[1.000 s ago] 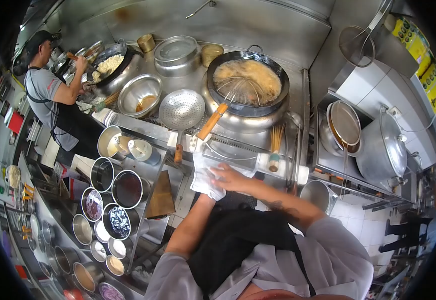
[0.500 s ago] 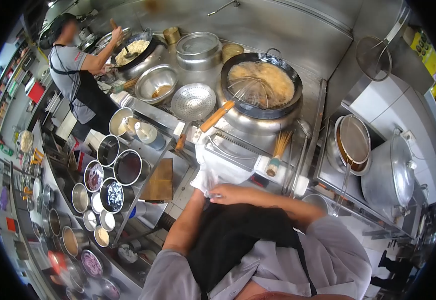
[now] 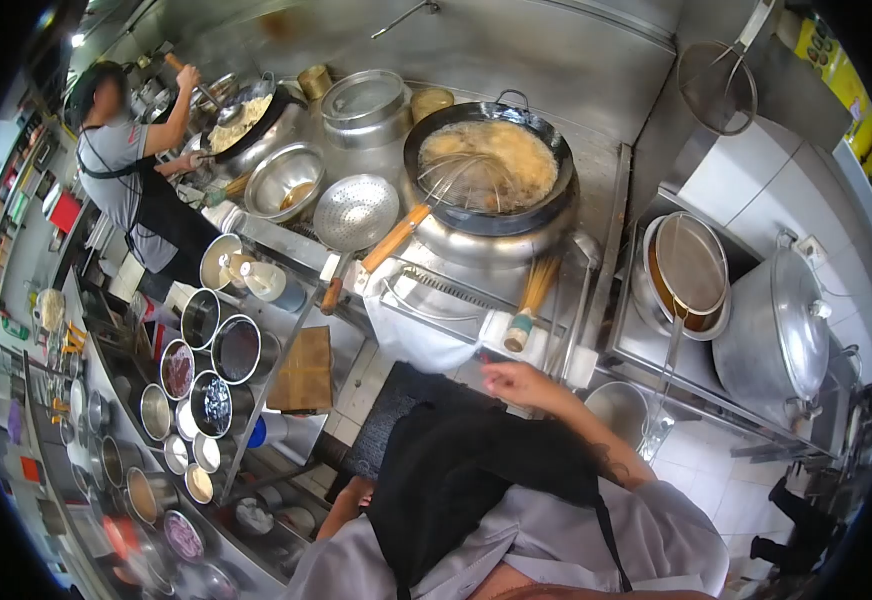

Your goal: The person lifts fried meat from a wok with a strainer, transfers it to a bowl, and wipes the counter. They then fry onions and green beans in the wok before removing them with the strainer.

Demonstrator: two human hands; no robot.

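My right hand (image 3: 518,384) is in front of the stove's edge, below the bamboo brush (image 3: 533,305), its fingers curled; whether anything is in them I cannot make out. Low beside the black apron (image 3: 476,470), my left hand (image 3: 356,494) shows only in part, its fingers hidden. A white cloth (image 3: 421,335) hangs from the stove front, touched by neither hand. On the stove, a wok (image 3: 426,160) holds bubbling oil, with a wire skimmer (image 3: 471,180) resting in it, its wooden handle pointing toward me. A perforated ladle (image 3: 356,212) lies to the left.
A co-worker (image 3: 121,180) stirs food in another wok (image 3: 274,118) at the upper left. Metal bowls and sauce containers (image 3: 236,348) fill the left counter. At the right are a large lidded pot (image 3: 771,325) and a strainer (image 3: 692,262). A cardboard box (image 3: 302,370) sits left of centre.
Both hands have let go of the white cloth and moved apart, the left down beside the apron, the right to the right. The view has shifted, and the co-worker's arm is raised differently.
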